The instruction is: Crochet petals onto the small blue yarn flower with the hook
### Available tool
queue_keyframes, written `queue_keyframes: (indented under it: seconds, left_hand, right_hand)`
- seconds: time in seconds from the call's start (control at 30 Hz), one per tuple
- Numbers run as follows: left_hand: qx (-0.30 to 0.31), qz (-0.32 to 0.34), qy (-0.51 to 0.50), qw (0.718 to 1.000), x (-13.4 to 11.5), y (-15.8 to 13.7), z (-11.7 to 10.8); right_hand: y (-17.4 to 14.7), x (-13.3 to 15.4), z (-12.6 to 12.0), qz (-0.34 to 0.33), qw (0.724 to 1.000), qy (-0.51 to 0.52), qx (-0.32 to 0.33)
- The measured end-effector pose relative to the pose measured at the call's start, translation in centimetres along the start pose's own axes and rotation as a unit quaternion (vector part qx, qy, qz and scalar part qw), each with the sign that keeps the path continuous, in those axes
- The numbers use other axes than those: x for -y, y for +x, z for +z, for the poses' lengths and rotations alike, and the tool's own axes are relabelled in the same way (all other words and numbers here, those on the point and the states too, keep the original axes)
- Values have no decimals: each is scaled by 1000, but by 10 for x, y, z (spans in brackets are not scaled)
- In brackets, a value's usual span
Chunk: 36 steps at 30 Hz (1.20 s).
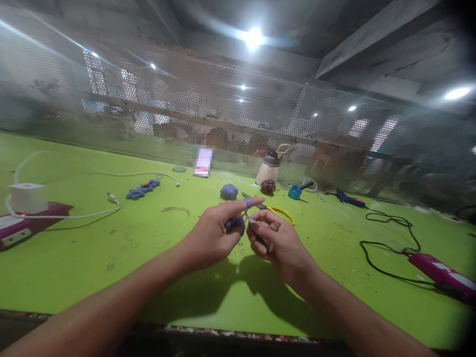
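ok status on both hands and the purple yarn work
Left hand: gripping dark purple yarn piece, lighter purple strand looped round index finger. Right hand: slender tool, dark green handle. Yellow-handled metal scissors just beyond the hands.
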State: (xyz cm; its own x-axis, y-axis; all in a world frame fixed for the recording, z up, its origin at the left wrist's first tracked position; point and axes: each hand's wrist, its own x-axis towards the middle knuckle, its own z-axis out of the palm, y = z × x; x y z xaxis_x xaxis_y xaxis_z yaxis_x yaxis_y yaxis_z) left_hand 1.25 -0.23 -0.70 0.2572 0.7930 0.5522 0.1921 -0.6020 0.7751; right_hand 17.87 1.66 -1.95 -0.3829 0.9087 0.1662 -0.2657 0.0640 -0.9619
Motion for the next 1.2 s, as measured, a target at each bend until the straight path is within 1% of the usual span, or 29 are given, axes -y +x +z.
queue_keyframes:
  seconds: [0.03, 0.07, 0.13, 0.17, 0.23, 0.3, 0.33, 0.4, 0.47, 0.57, 0.63, 0.7, 0.73, 0.8, 0.87, 0.93, 1.03, 1.2]
  left_hand:
    - [-17, 5, 7, 1000, 0, 0, 1]
    - [-29, -2, -9, 1000, 0, 0, 3]
    - [-33, -52, -104, 993, -1, 1, 3]
    - [-32, -83, -170, 981, -1, 1, 3]
    - [-32, -133, -295, 946, -2, 3, 2]
    - [-34, -163, -370, 914, -3, 4, 0]
    - [-34, -171, -390, 904, -4, 4, -1]
    - [-31, -176, -411, 894, -6, 4, -5]
    - [-28, -172, -419, 891, -6, 4, -10]
    - [-33, -167, -423, 890, -6, 5, -18]
    - [-44, -167, -429, 887, -5, 6, -22]
    - [-60, -168, -432, 884, -4, 7, -23]
    - [-65, -170, -428, 885, -3, 7, -23]
    - [-59, -177, -405, 895, -1, 8, -20]
    - [-22, -189, -367, 910, 2, 8, -15]
    - [15, -200, -343, 918, 4, 7, -10]
    - [35, -201, -336, 919, 5, 5, -8]
    - [62, -176, -313, 931, 4, 4, -11]
  right_hand:
    - [-1, -1, 2, 1, 1000, 17, -5]
    - [-1, -1, 3, -3, 1000, 30, -9]
    - [-3, -3, 5, -19, 999, 37, -13]
    - [-3, -4, 5, -30, 999, 32, -13]
    - [-4, -5, 4, -72, 997, 6, -14]
    - [-5, -5, 2, -124, 991, -42, -18]
    - [-6, -4, 1, -150, 986, -70, -20]
    - [-7, -3, -1, -187, 973, -130, -23]
    - [-8, -1, -4, -212, 958, -192, -25]
    - [-7, 2, -9, -253, 926, -279, -23]
    - [-7, 4, -12, -283, 905, -317, -21]
    - [-6, 6, -15, -297, 896, -329, -17]
    - [-6, 7, -16, -291, 901, -321, -9]
    - [-7, 8, -16, -246, 931, -269, 18]
    - [-6, 7, -14, -181, 965, -184, 46]
    - [-5, 5, -13, -137, 982, -114, 54]
    - [-2, 3, -12, -118, 989, -81, 41]
    - [0, 5, -11, -103, 988, -110, 19]
